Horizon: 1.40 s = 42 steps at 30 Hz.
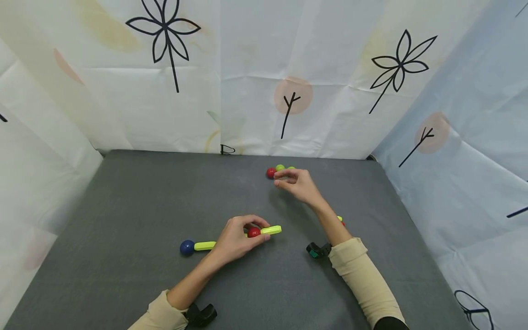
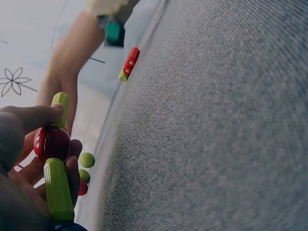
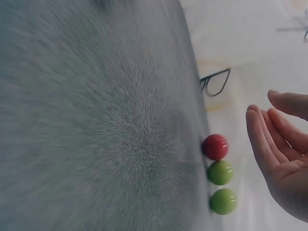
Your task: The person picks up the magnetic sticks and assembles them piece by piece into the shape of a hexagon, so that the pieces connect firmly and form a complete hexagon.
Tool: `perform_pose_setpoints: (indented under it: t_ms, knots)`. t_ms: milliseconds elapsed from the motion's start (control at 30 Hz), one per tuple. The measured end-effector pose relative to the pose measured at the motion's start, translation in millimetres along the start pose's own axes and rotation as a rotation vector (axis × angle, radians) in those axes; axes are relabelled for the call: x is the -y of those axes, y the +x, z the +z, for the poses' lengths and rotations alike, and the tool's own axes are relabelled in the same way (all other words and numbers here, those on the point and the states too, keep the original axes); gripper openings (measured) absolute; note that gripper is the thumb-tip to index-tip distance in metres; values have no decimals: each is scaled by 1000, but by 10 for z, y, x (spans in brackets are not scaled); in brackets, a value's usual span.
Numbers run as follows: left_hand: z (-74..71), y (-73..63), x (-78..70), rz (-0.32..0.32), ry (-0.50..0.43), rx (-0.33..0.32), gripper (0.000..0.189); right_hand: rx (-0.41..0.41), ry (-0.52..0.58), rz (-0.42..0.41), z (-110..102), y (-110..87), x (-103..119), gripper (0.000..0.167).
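My left hand (image 1: 236,239) holds a chain of toy pieces, its thumb and fingers around the red ball (image 1: 253,232) and the yellow-green rod (image 1: 271,230) beyond it. On the other side of the red ball another yellow-green rod (image 1: 205,246) leads to a dark blue ball (image 1: 187,248); part of this chain is hidden behind the hand. Farther back, my right hand (image 1: 298,184) is in the air with fingers loosely bent and nothing between them. Close by it are a red ball (image 3: 215,147) and two green balls (image 3: 220,173), in a row on the table.
A grey cloth covers the table (image 1: 136,206). Red and yellow-green rods (image 2: 130,61) lie at the right, mostly behind the right forearm in the head view. White patterned curtains (image 1: 255,101) stand along the back and sides. Each wrist wears a black camera mount (image 1: 319,250).
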<state>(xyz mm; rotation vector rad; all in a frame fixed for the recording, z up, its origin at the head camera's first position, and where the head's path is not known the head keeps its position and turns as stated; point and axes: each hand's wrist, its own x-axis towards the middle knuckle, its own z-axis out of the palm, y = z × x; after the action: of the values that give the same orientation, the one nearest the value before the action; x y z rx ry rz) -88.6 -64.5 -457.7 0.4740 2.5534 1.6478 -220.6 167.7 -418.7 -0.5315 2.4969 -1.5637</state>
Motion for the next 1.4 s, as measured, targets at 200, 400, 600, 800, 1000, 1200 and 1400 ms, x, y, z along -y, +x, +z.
perform_pose_setpoints:
  t_ms: [200,400,600,800,1000,1200,1400]
  knots:
    - [15,-11,10,-20,-1,9,19,-57,18,84,75,321,-179,39]
    - [15,-17,10,-18,-10,12,19,-63,-9,95,125,463,-268,45]
    - [10,-12,20,1,-21,19,20,-63,-26,106,144,463,-265,44]
    - [-3,-5,29,13,-23,19,20,-47,-41,93,148,441,-290,43]
    - [-18,-9,33,21,-24,22,21,-36,-95,70,145,423,-304,41]
    - [-17,-9,28,15,-17,21,21,-36,-130,48,126,392,-301,37]
    - [-29,-10,19,13,-17,25,20,15,-193,91,122,376,-293,42]
